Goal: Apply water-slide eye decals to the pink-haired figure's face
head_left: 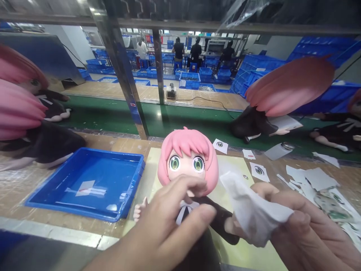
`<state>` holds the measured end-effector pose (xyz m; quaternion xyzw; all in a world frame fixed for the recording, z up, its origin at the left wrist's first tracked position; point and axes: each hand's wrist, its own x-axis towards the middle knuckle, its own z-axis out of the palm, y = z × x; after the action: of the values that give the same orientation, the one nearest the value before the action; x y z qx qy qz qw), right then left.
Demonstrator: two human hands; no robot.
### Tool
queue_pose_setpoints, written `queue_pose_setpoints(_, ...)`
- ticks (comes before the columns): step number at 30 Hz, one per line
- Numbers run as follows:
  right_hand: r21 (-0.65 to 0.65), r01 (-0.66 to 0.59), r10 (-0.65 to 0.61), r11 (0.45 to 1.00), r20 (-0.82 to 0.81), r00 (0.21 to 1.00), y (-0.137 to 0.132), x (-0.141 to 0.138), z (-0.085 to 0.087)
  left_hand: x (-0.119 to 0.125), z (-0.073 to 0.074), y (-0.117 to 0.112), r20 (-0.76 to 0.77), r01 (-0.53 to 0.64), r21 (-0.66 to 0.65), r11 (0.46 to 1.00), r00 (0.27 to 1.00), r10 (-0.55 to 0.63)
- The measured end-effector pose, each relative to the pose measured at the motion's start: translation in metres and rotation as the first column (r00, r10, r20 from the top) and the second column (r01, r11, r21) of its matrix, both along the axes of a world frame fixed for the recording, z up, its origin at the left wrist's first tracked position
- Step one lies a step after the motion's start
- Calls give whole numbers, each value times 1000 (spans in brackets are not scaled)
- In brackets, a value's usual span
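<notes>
A doll figure point(187, 160) with pink hair, large green eyes and a black dress stands upright in front of me on a pale mat point(242, 165). My left hand point(166, 226) wraps around its body just below the chin, fingers closed on the dress and white ribbon. My right hand point(304, 229) pinches a crumpled white cloth point(254, 210), held beside the figure's outstretched arm and near its cheek.
A blue tray point(87, 184) holding water and a paper scrap sits to the left. More pink-haired figures point(282, 98) lie on the green belt point(180, 120) and at the left point(25, 113). Small eye stickers and paper scraps point(310, 177) litter the right. People work far behind.
</notes>
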<state>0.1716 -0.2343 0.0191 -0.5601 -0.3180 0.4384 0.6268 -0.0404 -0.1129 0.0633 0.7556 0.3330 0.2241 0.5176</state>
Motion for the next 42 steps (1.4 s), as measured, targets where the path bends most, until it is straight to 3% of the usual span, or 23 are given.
queue_pose_setpoints(2, 44, -24, 22, 999, 47, 999, 9, -10, 9, 9, -1, 1, 42, 86, -194, 977, 996, -80)
queue_pose_setpoints(4, 54, -11, 3, 998, 159, 987, 14, -18, 13, 17, -4, 3, 137, 131, -368, 921, 987, -86)
queue_pose_setpoints(8, 58, 140, -151, 988, 290, 945, 18, -28, 11, 23, -7, 7, 351, 81, -471, 879, 931, 103)
queue_pose_setpoints(11, 7, 134, -133, 991, 158, 978, 24, -33, 14, 21, -4, 10, 459, 33, -472, 881, 862, 214)
queue_pose_setpoints(13, -54, 45, -48, 998, -57, 997, 31, -37, 22, 18, -1, 11, 502, 41, -472, 880, 834, 230)
queue_pose_setpoints(16, -97, -146, 114, 984, -281, 953, 39, -41, 36, 15, 3, 11, 552, 85, -444, 892, 810, 198)
queue_pose_setpoints(18, -117, -252, 220, 961, -237, 946, 43, -41, 42, 14, 6, 10, 584, 126, -417, 900, 796, 159)
queue_pose_setpoints(20, -123, -274, 252, 954, -168, 953, 45, -39, 45, 15, 9, 10, 606, 158, -403, 901, 784, 134)
queue_pose_setpoints(25, 27, -114, 116, 993, -115, 987, 46, -30, 49, 21, 20, 10, 540, 107, -413, 904, 829, 149)
queue_pose_setpoints(29, 204, -67, 15, 977, 250, 968, 47, -19, 55, 27, 29, 10, 442, 168, -448, 878, 895, 54)
queue_pose_setpoints(31, 280, -62, -35, 958, 331, 943, 47, -15, 61, 29, 34, 10, 426, 166, -434, 885, 904, 39)
queue_pose_setpoints(37, 292, -170, 136, 941, 133, 982, 43, -16, 76, 31, 58, 2, 463, 107, -350, 931, 884, 72)
queue_pose_setpoints(42, 263, -252, 273, 931, -47, 961, 28, -36, 86, 31, 69, -24, 472, 54, -160, 986, 881, 28)
